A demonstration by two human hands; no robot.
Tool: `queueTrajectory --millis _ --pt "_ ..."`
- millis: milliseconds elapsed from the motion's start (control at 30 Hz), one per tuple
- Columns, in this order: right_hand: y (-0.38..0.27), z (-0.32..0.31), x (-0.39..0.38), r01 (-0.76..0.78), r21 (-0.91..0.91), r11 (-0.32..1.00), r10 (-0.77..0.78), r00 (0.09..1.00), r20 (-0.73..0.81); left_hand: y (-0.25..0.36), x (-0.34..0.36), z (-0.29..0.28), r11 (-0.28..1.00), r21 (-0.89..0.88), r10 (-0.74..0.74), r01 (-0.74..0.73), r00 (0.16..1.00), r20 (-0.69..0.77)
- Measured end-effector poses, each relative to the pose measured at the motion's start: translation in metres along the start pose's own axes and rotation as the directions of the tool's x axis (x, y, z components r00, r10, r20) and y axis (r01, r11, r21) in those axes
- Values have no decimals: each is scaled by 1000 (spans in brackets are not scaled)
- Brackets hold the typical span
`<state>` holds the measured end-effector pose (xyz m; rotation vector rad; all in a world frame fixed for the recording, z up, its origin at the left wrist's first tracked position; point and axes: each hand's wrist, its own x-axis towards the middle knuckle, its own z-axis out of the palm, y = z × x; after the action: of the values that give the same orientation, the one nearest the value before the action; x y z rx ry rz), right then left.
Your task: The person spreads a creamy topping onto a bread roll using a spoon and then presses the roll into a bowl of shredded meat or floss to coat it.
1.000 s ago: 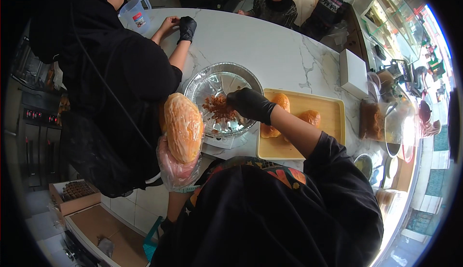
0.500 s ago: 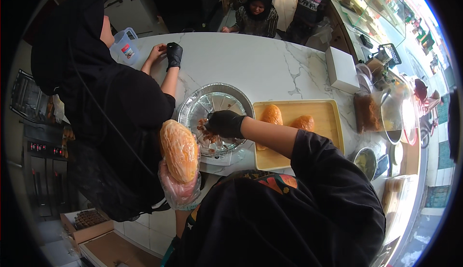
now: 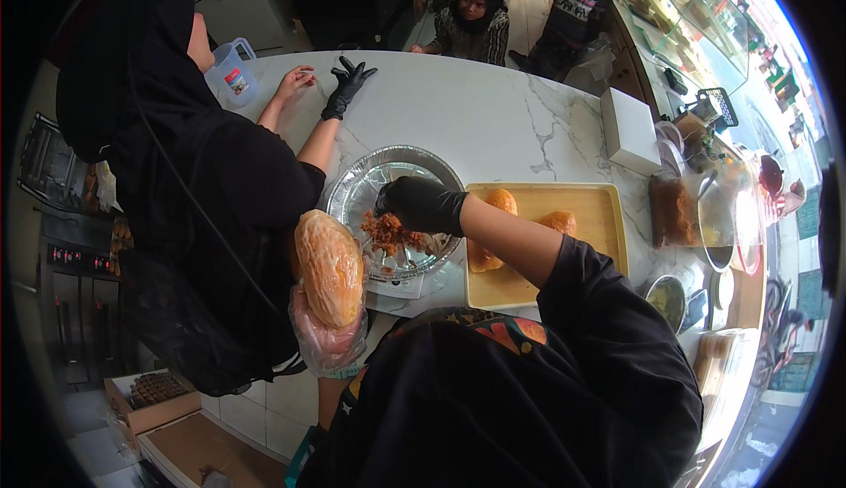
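My left hand (image 3: 328,334), in a clear plastic glove, grips a long bread bun (image 3: 329,268) from below. The bun has a glossy, pale coating on top and stands close to the left rim of a round foil pan (image 3: 348,173). Over the pan, my right hand (image 3: 421,206) in a black glove closes on a clump of brown shredded floss (image 3: 385,231). More crumbs of it lie on the pan floor beneath. The fingertips are partly hidden by the hand.
A yellow tray (image 3: 599,263) with several buns (image 3: 557,222) is right of the pan. A co-worker in black stands close at left, one black-gloved hand (image 3: 350,87) over the table. Nearby are a measuring jug (image 3: 236,83), a white box (image 3: 629,133) and a clear tub of floss (image 3: 674,210).
My right hand has come up a little, with a bigger clump of floss now showing under it. The bun has shifted slightly upward. The co-worker's hands have parted, the gloved fingers spread.
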<state>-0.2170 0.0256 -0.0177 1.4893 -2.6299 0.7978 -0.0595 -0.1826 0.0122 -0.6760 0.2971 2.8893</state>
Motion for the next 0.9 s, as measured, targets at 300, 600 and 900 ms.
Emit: queueTrajectory --millis 300,600,900 --pt "7 7 -3 22 -60 998 -24 999 -31 -6 5 6 999 -20 47 -46 999 28" --pt "-5 1 -1 -170 -17 985 171 980 97 -6 5 4 997 -46 60 -59 998 27" --pt "-26 27 -15 -196 -343 919 242 966 96 -3 9 2 999 -19 28 -27 998 55"
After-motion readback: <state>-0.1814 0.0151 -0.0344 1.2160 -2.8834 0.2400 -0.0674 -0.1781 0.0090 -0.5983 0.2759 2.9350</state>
